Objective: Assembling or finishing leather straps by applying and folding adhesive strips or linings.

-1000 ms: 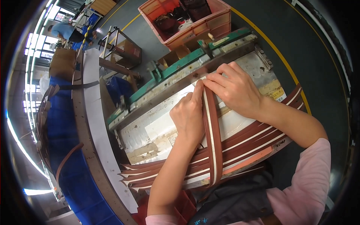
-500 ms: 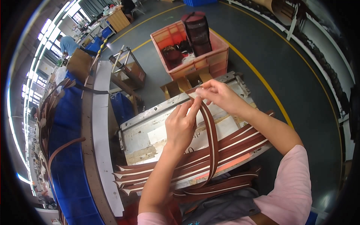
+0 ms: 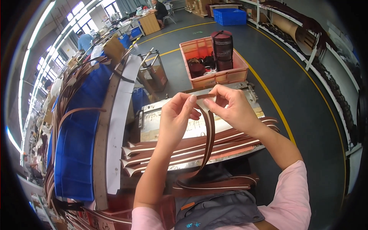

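Observation:
Between my two hands is the end of a long brown leather-like strip [image 3: 209, 140] with a pale line along its middle. That end is spread wide and shows a pale inner side. My left hand [image 3: 177, 115] pinches its left edge, while the thumb and fingers of my right hand [image 3: 235, 109] grip the right edge. From there the strip hangs down in a curve, over the metal-edged board and toward my lap. Several similar strips [image 3: 191, 149] lie side by side across the board [image 3: 153, 132], their flared ends at the left.
Left of the board stand a white ledge [image 3: 119, 145] and a blue bin [image 3: 76, 153] with strips draped over it. More strips [image 3: 218, 184] lie by my apron. A pink crate [image 3: 218, 79] holding dark rolled material stands beyond the board. Racks line the right; people sit or stand far off.
My view has tipped up. The right hand has come lower and level with the left, and the strip's end is now spread open between both.

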